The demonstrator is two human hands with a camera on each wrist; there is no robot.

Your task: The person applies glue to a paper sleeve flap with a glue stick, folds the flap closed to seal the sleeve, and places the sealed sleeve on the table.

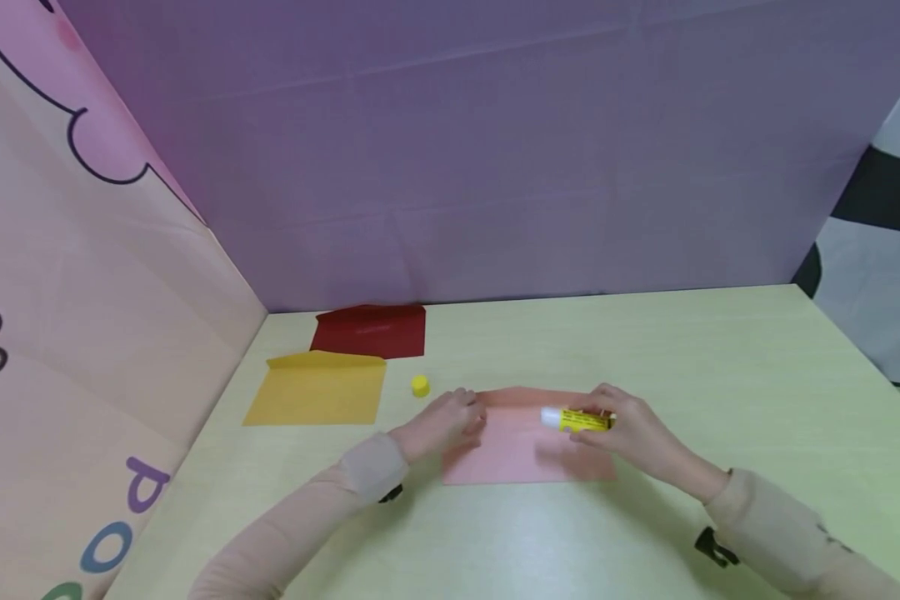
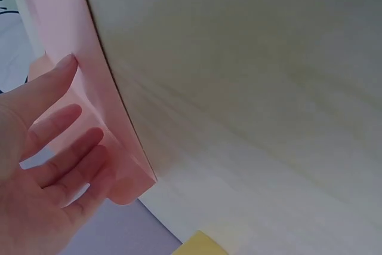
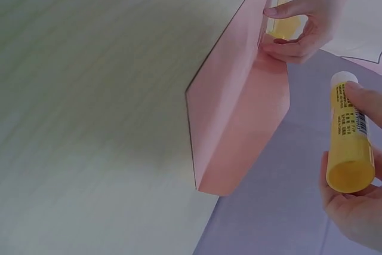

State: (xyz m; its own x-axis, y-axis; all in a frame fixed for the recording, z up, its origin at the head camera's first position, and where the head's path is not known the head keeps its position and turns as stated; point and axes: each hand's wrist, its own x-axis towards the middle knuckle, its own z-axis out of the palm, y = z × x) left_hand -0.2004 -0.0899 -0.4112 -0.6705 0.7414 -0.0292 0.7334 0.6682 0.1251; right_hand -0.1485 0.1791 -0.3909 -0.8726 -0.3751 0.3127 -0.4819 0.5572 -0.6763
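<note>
A pink envelope [image 1: 510, 454] lies on the table with its flap [image 3: 248, 126] raised at the far side. My left hand [image 1: 450, 421] rests at the envelope's left end, its thumb and loosely bent fingers [image 2: 89, 141] touching the paper near the flap. Over the envelope's right part, my right hand [image 1: 626, 429] holds a yellow glue stick [image 1: 585, 421] between thumb and fingers, its white end pointing left. The glue stick [image 3: 349, 132] is above the paper, apart from it. Its yellow cap [image 1: 420, 386] stands on the table left of the envelope.
A yellow envelope [image 1: 311, 398] lies on the table to the left, flap partly raised. Behind it is a dark red envelope [image 1: 371, 333], close to the purple back wall [image 1: 495, 167]. A printed cloth wall [image 1: 82, 292] borders the table's left side.
</note>
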